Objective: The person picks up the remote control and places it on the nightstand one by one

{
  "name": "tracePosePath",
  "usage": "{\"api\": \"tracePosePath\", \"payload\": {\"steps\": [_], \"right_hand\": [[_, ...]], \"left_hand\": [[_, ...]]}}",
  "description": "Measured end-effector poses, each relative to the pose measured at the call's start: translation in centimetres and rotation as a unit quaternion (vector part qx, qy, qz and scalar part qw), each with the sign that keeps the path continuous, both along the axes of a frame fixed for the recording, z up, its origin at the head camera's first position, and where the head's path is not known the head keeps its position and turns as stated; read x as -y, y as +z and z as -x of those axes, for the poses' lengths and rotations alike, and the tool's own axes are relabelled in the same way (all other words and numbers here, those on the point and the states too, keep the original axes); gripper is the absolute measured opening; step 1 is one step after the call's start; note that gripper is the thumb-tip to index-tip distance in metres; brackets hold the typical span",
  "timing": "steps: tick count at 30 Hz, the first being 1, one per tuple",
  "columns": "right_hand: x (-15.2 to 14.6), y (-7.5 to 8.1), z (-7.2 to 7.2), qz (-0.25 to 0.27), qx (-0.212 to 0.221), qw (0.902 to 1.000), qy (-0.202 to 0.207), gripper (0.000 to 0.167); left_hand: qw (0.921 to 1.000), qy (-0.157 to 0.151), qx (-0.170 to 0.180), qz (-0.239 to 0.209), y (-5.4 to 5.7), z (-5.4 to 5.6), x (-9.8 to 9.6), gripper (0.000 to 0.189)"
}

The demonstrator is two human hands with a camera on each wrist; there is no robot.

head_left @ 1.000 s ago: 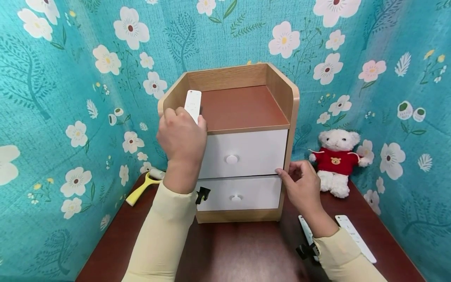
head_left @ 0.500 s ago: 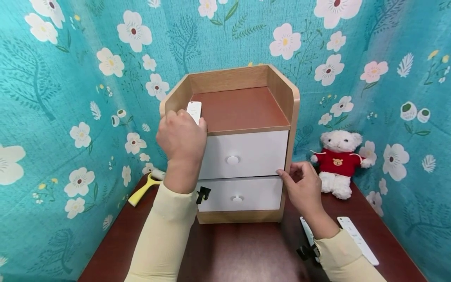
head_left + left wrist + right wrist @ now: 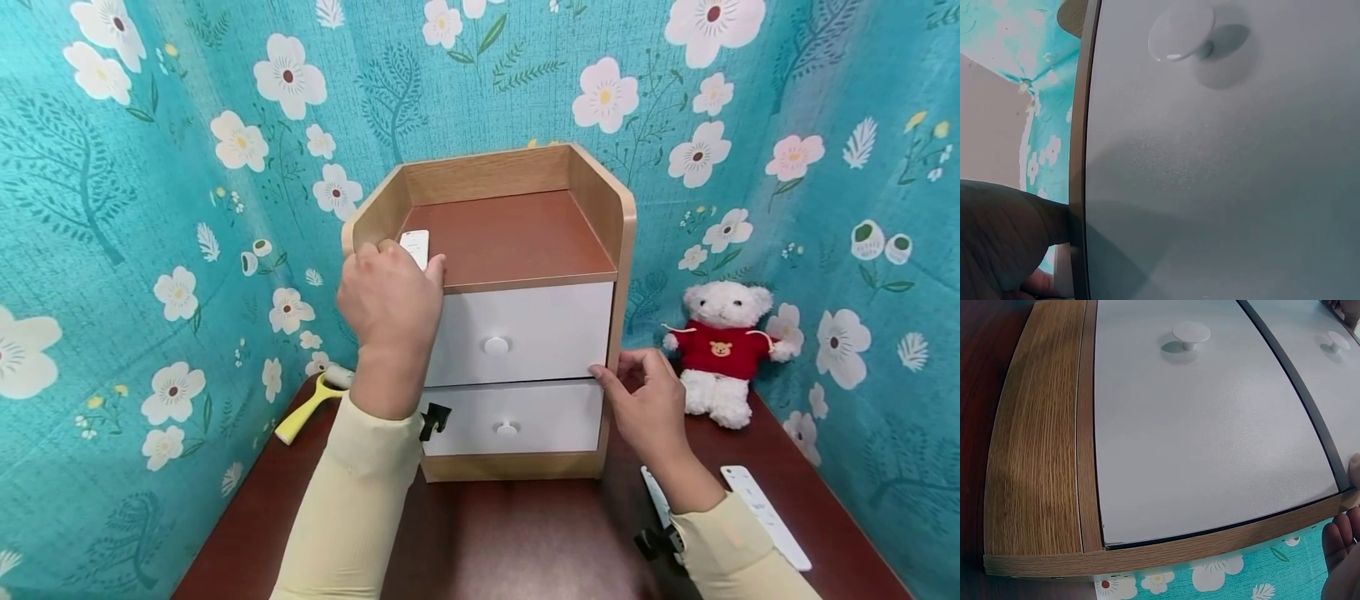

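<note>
Blue curtain is backing a dark table. Left hand is gripping a remote at the left of the top of the cabinet; its far end is poking out, the hand hiding the rest. Can't tell if it's touching the top. Right hand is pinching the cabinet's right front edge. Bear is sitting beyond; second remote is lying nearer, third remote partly hiding under the right arm. Roller is lying left.
</note>
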State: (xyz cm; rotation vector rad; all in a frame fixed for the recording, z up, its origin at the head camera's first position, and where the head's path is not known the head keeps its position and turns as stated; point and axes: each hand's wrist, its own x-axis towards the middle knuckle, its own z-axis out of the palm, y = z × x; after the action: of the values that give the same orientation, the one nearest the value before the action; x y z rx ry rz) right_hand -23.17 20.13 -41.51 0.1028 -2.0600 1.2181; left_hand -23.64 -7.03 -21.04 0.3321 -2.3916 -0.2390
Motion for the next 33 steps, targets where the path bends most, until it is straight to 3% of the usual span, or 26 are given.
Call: {"api": "tracePosePath", "payload": {"steps": [6, 11, 16, 21, 24, 26, 30, 33], "right_hand": [[0.2, -0.2, 0.1, 0.004, 0.006, 1.0000, 0.003, 0.035], [0.4, -0.5, 0.0, 0.002, 0.010, 0.9999, 0.007, 0.035], [0.5, -0.6, 0.0, 0.000, 0.005, 1.0000, 0.006, 0.034], [0.4, -0.4, 0.1, -0.004, -0.002, 1.0000, 0.007, 0.034], [0.3, -0.3, 0.2, -0.005, -0.003, 1.0000, 0.004, 0.035], [0.2, -0.2, 0.3, -0.005, -0.004, 1.0000, 0.000, 0.035], [0.0, -0.2, 0.4, -0.005, -0.003, 1.0000, -0.007, 0.036], [0.1, -0.2, 0.4, -0.004, -0.001, 1.0000, -0.009, 0.037]], "left_hand": [[0.9990, -0.030, -0.029, -0.015, -0.8, -0.2, 0.3, 0.082], [0.9931, -0.086, -0.069, -0.040, -2.1, -1.3, 1.0, 0.082], [0.9776, -0.146, -0.133, -0.072, -4.0, -3.0, 2.5, 0.087], [0.9695, -0.151, -0.165, -0.101, -7.0, -5.0, 5.6, 0.080], [0.9723, -0.134, -0.143, -0.128, -9.6, -5.8, 7.7, 0.076], [0.9764, -0.117, -0.108, -0.147, -11.4, -6.2, 9.0, 0.074], [0.9836, -0.076, 0.004, -0.164, -15.5, -6.6, 11.5, 0.073], [0.9821, -0.056, 0.085, -0.158, -18.6, -7.1, 13.2, 0.073]]}}
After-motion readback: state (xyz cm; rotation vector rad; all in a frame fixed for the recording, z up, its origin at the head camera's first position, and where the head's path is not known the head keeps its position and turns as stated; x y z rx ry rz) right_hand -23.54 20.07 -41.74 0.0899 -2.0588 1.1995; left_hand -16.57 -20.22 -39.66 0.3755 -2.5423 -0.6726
